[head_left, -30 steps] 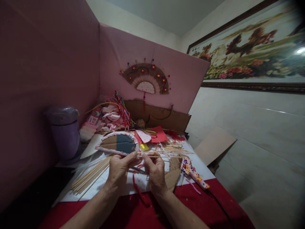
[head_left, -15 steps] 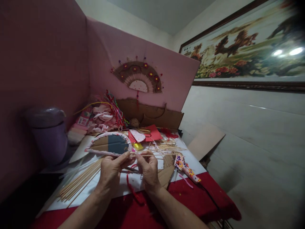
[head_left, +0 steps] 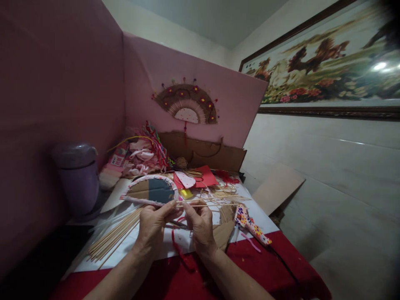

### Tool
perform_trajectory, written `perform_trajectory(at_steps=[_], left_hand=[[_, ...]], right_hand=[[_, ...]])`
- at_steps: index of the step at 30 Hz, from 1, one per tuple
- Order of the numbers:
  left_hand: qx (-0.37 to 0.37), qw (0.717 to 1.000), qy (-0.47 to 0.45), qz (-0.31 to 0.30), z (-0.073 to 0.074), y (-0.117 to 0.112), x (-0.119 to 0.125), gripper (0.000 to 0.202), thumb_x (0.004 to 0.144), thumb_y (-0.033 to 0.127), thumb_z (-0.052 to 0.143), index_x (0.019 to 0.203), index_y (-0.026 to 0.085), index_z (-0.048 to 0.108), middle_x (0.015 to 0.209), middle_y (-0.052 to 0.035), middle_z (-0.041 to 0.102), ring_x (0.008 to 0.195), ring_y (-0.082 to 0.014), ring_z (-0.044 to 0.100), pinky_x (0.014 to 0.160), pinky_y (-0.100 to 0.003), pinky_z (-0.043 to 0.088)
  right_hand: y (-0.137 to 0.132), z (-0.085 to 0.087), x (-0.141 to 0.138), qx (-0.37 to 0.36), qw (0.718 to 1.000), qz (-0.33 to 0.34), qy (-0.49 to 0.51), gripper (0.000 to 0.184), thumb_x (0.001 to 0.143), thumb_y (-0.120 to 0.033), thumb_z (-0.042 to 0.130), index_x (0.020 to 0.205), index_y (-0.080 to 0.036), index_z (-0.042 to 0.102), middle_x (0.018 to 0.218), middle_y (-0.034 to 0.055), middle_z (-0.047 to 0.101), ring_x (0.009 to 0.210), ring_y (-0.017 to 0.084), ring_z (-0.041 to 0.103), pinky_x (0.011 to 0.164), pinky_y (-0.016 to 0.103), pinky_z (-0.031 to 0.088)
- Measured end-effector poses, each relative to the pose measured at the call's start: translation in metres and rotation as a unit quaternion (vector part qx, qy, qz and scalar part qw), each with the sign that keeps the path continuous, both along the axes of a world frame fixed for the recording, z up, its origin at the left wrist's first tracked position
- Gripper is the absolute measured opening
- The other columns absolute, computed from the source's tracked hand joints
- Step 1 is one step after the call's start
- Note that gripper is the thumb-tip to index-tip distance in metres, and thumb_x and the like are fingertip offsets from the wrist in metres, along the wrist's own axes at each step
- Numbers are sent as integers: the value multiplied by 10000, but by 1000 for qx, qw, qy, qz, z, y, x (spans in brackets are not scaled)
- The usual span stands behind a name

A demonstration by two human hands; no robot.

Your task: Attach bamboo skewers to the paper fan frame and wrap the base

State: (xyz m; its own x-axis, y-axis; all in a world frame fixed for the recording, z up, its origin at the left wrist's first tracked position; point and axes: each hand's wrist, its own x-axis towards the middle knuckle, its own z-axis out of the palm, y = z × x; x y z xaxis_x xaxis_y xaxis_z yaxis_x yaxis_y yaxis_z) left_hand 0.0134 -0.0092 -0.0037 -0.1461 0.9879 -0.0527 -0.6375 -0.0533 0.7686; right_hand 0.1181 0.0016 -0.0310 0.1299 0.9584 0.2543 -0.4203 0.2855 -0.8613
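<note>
My left hand and my right hand are close together over the table, fingers pinched on a thin bamboo stick that reaches out to the right. Just behind my left hand lies a half-round cardboard piece with a pale spotted fabric edge and a dark patch. A bundle of bamboo sticks fans out to the left of my left hand. Right of my right hand rests a hot glue gun covered in a flower pattern. A red fuzzy strip is below, between my wrists.
Pink fabric and coloured pipe cleaners are heaped at the back left. Red paper and a yellow piece lie mid-table. A decorated fan hangs on the pink board. A purple bin stands left.
The whole view has shifted slightly, so the scene sits a little farther right and lower. Both hands keep their pinch on the stick with almost no other movement.
</note>
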Motion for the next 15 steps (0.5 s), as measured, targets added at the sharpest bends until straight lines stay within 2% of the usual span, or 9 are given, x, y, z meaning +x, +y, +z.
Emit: perform_trajectory(at_steps=[8, 15], left_hand=[[3, 1000, -2, -2, 0, 0, 0, 214, 507, 181, 805, 618, 64, 665, 623, -94, 708, 584, -194, 671, 602, -289, 569], [1, 1000, -4, -6, -1, 0, 0, 199, 513, 179, 800, 605, 71, 661, 619, -96, 707, 578, -190, 671, 615, -287, 568]], right_hand=[[-1, 0, 0, -8, 1000, 0, 1, 268, 655, -327, 726, 724, -171, 520, 548, -58, 496, 461, 69, 403, 428, 200, 301], [0, 0, 0, -10, 1000, 0, -2, 269, 662, -335, 723, 721, -177, 513, 497, -85, 429, 410, 54, 320, 396, 201, 240]])
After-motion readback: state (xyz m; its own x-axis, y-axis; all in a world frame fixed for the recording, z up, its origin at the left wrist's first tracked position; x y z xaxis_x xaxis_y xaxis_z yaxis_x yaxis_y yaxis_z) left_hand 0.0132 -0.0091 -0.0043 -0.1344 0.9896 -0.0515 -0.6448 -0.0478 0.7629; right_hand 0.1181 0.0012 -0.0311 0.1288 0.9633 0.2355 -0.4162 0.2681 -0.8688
